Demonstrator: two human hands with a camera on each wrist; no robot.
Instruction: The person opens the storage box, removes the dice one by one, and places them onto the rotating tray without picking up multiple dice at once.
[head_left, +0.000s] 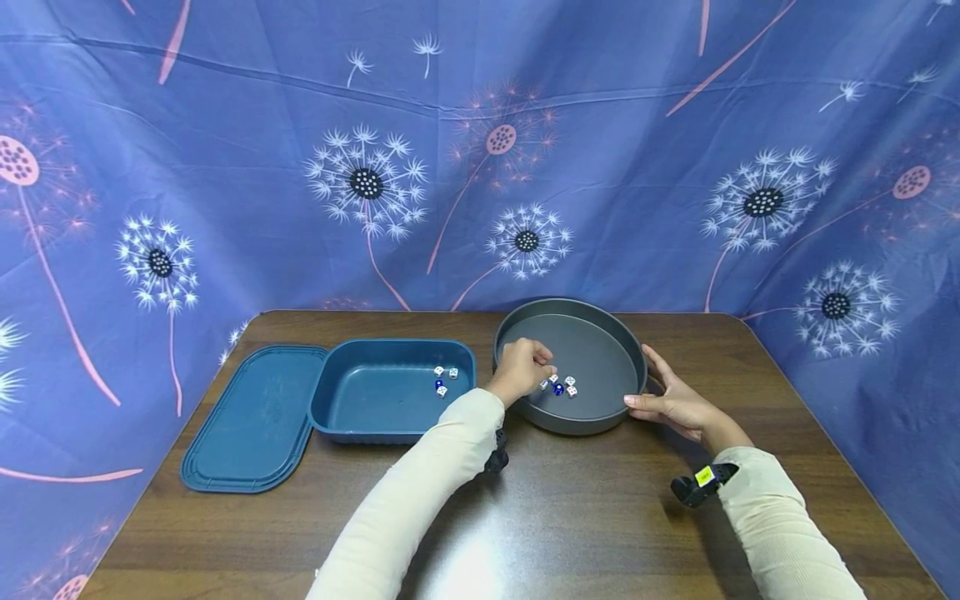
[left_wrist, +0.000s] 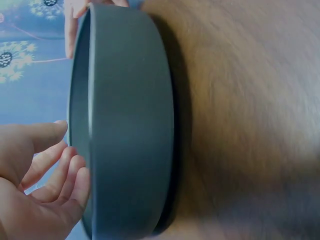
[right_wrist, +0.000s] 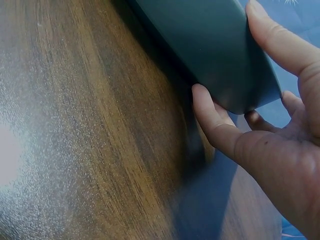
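A round dark-grey pan stands on the right half of the table. Several white dice and a blue die lie together at its near left inside. Reaching over the left rim, my left hand has its fingertips just above a white die. In the left wrist view its thumb and loosely bent fingers stand apart, with nothing visible between them. My right hand grips the pan's right side; the right wrist view shows its fingers spread around the wall.
Left of the pan sits a blue rectangular container with several white dice and a blue die at its right. Its flat blue lid lies farther left. Behind the wooden table hangs a dandelion-patterned cloth.
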